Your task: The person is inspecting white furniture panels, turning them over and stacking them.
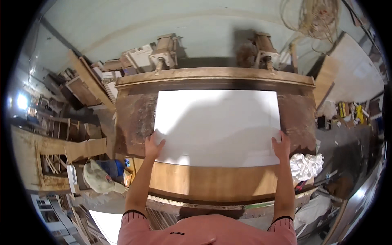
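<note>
A white rectangular panel (216, 122) lies flat in front of me, its near edge over a wooden board (212, 183). My left hand (154, 147) grips the panel's left edge near the front corner, thumb resting on the top face. At the opposite edge, my right hand (281, 147) holds on the same way, its thumb pointing inward over the surface. The fingers of both hands are partly hidden at the edges. Beneath the panel is a worn brown machine bed (132, 122), which shows on both sides of it.
Behind the panel runs a raised wooden crossbar (216, 73) with two cylinders (164, 51) mounted beyond it. Crumpled white cloth (305, 166) sits beside my right forearm. A cap (100, 177) lies left of my left arm. Wood offcuts and leaning boards (92, 77) crowd the far left.
</note>
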Available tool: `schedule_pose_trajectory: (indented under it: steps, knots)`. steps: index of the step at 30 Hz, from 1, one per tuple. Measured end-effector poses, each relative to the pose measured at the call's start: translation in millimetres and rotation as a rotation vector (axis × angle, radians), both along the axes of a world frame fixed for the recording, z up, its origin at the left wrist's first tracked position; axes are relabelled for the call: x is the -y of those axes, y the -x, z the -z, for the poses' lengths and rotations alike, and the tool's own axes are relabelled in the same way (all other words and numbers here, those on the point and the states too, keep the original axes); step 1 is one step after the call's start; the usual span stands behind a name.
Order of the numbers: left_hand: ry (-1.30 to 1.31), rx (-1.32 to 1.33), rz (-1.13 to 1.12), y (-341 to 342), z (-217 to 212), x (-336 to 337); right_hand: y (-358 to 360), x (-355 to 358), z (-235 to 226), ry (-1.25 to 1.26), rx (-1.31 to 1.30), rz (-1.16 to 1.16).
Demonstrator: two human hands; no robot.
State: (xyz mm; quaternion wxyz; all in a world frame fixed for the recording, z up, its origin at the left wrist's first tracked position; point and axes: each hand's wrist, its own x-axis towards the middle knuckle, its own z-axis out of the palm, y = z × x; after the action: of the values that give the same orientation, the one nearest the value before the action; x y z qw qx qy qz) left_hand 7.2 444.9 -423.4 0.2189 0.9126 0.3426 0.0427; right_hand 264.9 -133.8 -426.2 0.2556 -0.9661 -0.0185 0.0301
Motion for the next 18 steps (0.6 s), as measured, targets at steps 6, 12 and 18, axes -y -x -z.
schedule_pose_trajectory:
  steps: [6, 12, 18]
  knots:
    - [-0.102, 0.045, -0.045, -79.5, 6.5, -6.6, -47.9, -43.6, 13.5, 0.070, 0.294, 0.055]
    - [-0.306, 0.080, -0.129, -83.6, -2.7, 18.9, -38.5, -59.9, 19.8, 0.151, 0.407, 0.224]
    - [-0.292, 0.031, -0.128, -84.4, -4.1, 21.8, -37.4, -65.3, 11.4, 0.108, 0.368, 0.238]
